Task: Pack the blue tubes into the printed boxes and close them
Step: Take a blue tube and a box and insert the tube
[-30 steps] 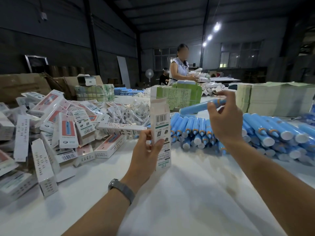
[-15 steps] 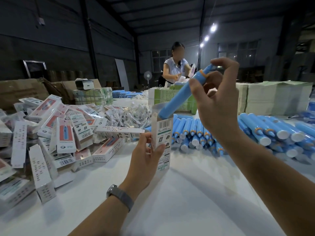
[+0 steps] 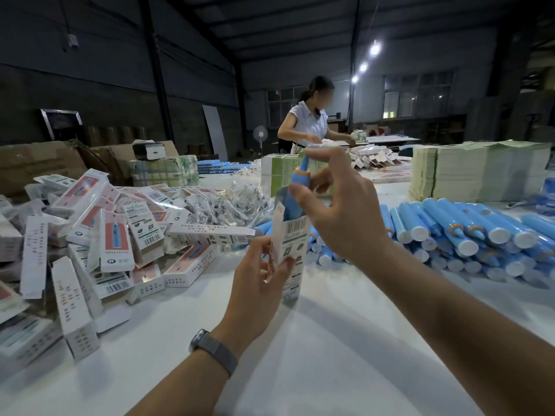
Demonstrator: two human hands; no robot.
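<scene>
My left hand grips a printed white box upright above the table, its top end open. A blue tube with an orange ring stands partly inside that box, its upper part sticking out. My right hand holds the tube's upper part between fingers and thumb. A pile of loose blue tubes with white caps lies on the table to the right.
A heap of printed boxes covers the table's left side, with bagged small parts behind. Stacks of flat cartons stand at the back right. A person works at the far end. White table.
My right hand brought the blue tube from the pile up over the box, tipped it upright and slid it down into the open top. The left hand kept the box upright.
</scene>
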